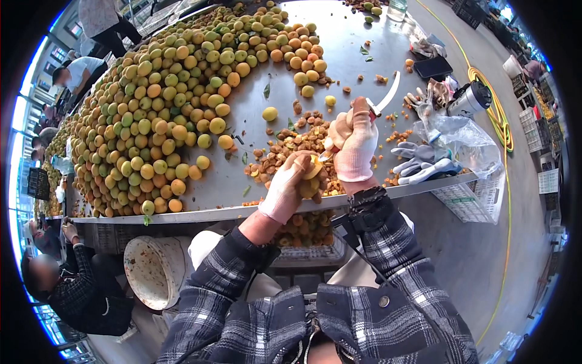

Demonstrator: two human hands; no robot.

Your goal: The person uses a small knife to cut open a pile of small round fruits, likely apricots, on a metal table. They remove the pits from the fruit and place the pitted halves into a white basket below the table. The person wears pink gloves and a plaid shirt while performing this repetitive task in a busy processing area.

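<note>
Both my hands wear stained white knit gloves near the front edge of a metal table [213, 200]. My left hand [293, 182] grips an apricot-like fruit [312, 173], its flesh cut open at the top. Raised just to the right, my right hand [353, 141] is closed around a tool with a red handle; a curved pale blade [390, 93] sticks out above the fist, and a small metal tip [324, 157] below it reaches the fruit. Behind the hands lies a heap of brown pits and flesh scraps [291, 145]. A big pile of whole fruit [159, 118] covers the table's left side.
Gloves [423, 164], a plastic bag [468, 136], a tumbler [470, 98] and a phone [433, 67] lie at the right. Under the edge sits a crate of cut fruit [304, 230]. A white bucket [157, 273] stands lower left, near a seated person [77, 282]. A yellow hose [507, 200] crosses the floor.
</note>
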